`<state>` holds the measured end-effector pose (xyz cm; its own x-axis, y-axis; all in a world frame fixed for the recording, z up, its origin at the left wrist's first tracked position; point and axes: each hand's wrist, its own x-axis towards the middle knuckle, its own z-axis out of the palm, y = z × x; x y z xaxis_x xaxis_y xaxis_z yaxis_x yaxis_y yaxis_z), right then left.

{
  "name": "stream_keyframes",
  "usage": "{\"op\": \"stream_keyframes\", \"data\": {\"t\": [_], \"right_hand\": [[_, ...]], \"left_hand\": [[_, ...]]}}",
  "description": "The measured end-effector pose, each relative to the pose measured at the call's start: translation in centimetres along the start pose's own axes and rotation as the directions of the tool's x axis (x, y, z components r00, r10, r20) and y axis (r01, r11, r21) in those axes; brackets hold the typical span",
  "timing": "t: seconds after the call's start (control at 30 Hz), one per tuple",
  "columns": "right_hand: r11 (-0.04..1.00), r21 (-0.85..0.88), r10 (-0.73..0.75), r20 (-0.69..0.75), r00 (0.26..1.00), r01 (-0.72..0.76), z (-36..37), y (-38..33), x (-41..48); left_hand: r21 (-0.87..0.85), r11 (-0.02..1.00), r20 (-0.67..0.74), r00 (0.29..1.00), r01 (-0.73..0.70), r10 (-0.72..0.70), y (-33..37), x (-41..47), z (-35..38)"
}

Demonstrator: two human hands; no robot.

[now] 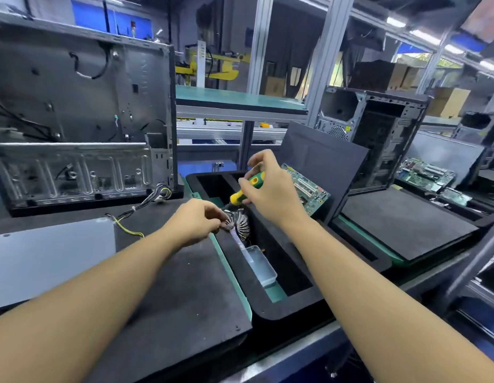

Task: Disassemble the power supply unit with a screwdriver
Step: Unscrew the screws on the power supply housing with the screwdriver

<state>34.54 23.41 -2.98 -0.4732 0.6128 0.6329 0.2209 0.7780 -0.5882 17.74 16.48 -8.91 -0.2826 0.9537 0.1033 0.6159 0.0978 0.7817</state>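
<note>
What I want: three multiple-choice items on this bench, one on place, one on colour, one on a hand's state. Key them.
1. The clear plastic box lies: A in the black foam tray; B on the motherboard; C inside the computer case.
2. The screwdriver handle is: A red; B green and yellow; C blue.
3. The right hand: A hangs idle; B grips the screwdriver; C presses the tray.
Key: A, it sits in the tray's trough; B, both colours show; B, it wraps the handle.

Glossy plastic screwdriver (247,188) handle, matt black foam tray (295,297)
</note>
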Motion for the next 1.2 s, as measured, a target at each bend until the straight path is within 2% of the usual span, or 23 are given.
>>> {"op": "stream_keyframes", "data": {"t": [0.13, 0.23, 0.37, 0.47, 0.6, 0.7, 0.77, 0.83, 0.9, 1.07, 1.2], "right_hand": [[0.989, 0.097, -0.104, -0.077, 0.992, 0.112, 3.2, -4.0, 1.9], [0.975, 0.147, -0.159, -0.055, 0.986, 0.166, 6.0, -6.8, 2.9], [0.948, 0.240, -0.211, -0.010, 0.977, 0.207, 9.6, -10.2, 3.7], [0.932, 0.235, -0.276, -0.029, 0.961, 0.275, 12.1, -12.5, 4.1], [0.891, 0.222, -0.397, -0.041, 0.917, 0.396, 14.0, -15.1, 4.2], [0.874, 0.188, -0.458, 0.016, 0.889, 0.448, 14.4, -16.0, 4.2], [0.875, 0.170, -0.466, 0.038, 0.884, 0.454, 14.4, -16.1, 4.1], [0.878, 0.163, -0.463, 0.049, 0.885, 0.450, 14.1, -15.9, 4.1], [0.876, 0.144, -0.471, 0.046, 0.881, 0.461, 13.8, -15.8, 4.0], [0.870, 0.120, -0.487, 0.051, 0.872, 0.479, 13.2, -15.7, 3.9], [0.866, 0.108, -0.494, 0.035, 0.869, 0.488, 12.5, -15.5, 4.0]], "left_hand": [[0.351, 0.935, -0.041, 0.996, -0.057, 0.076, 0.2, -2.3, -6.5], [0.436, 0.900, -0.107, 0.993, 0.003, 0.048, -1.5, -4.5, -10.7], [0.374, 0.924, -0.181, 0.983, 0.081, -0.013, -5.5, -7.6, -15.2], [0.312, 0.945, -0.149, 0.988, 0.096, -0.051, -8.3, -9.9, -17.6], [0.239, 0.967, 0.037, 0.996, -0.089, 0.082, -9.4, -11.7, -18.0], [0.144, 0.978, 0.204, 0.972, -0.151, 0.120, -8.6, -12.0, -17.0], [0.214, 0.957, 0.281, 0.951, -0.197, 0.133, -8.2, -12.0, -16.3], [0.374, 0.888, 0.288, 0.944, -0.268, 0.164, -8.1, -12.0, -15.7], [0.422, 0.850, 0.280, 0.937, -0.314, 0.207, -8.2, -12.0, -15.4], [0.342, 0.859, 0.200, 0.923, -0.380, 0.328, -7.9, -11.4, -14.0], [0.194, 0.932, 0.199, 0.942, -0.307, 0.269, -7.9, -10.5, -14.0]]}}
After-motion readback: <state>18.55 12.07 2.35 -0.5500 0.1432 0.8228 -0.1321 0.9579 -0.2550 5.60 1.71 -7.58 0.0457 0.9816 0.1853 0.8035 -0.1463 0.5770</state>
